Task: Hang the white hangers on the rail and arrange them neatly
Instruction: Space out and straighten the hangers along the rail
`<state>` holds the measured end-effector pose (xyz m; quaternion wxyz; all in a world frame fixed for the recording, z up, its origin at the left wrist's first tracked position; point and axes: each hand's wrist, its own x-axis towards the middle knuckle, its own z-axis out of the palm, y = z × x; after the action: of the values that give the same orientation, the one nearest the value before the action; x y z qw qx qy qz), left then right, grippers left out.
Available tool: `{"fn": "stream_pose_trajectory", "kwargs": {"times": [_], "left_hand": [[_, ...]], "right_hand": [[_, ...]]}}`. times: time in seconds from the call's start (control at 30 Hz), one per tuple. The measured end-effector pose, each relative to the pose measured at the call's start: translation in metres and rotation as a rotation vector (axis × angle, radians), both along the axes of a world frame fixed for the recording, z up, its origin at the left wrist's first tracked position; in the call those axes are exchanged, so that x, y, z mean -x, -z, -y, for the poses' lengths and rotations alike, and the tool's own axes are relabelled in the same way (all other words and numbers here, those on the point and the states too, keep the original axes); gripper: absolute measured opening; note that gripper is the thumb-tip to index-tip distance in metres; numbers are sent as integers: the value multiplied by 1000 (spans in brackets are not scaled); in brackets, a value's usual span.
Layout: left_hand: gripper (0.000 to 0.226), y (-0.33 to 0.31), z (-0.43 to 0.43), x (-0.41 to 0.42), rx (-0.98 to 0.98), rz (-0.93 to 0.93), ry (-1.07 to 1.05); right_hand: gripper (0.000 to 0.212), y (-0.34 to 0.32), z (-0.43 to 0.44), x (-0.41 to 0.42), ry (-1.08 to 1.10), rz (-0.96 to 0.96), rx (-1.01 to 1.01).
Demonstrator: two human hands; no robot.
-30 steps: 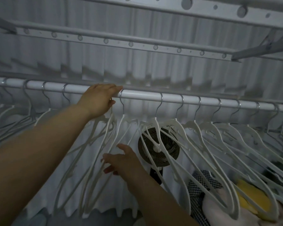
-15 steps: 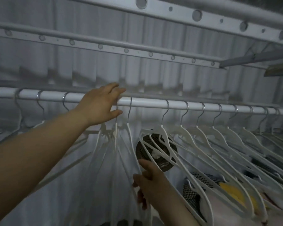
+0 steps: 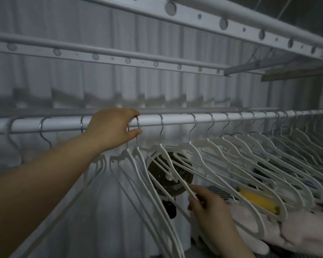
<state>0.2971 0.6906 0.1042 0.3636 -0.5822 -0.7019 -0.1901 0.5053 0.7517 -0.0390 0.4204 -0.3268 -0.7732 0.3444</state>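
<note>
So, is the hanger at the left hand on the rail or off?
On: its hook loops over the rail, pinched by the left hand.

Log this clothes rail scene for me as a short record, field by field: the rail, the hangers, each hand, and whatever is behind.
Rail: white round metal rail, horizontal, with hooks spaced along it
Hangers: white plastic hangers in a row to the right; a tighter bunch under the left hand
Left hand: left hand at the rail, fingers and thumb round a silver wire hook
Right hand: right hand lower down, pinches a thin hanger arm
Behind: round dark-grilled fan; pleated white curtain
</note>
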Motion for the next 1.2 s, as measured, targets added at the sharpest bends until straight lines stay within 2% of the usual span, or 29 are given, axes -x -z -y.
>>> {"fn": "stream_pose_trajectory", "kwargs": {"times": [0.07, 0.27, 0.47, 0.67, 0.83, 1.2], "left_hand": [[48, 2, -2, 0, -24, 0, 16], [49, 4, -8, -5, -47, 17, 23], [47, 7, -8, -7, -77, -4, 40], [45, 10, -9, -4, -139, -76, 71], [42, 10, -7, 0, -152, -142, 50], [43, 11, 0, 0, -135, -68, 24]], "right_hand": [[27, 0, -4, -3, 23, 23, -28], [28, -2, -19, -14, 22, 60, -37], [33, -3, -29, -23, -12, 32, -72], [52, -3, -31, -28, -17, -11, -104], [49, -7, -28, -31, -22, 33, -96], [47, -5, -25, -28, -33, 38, -92]]}}
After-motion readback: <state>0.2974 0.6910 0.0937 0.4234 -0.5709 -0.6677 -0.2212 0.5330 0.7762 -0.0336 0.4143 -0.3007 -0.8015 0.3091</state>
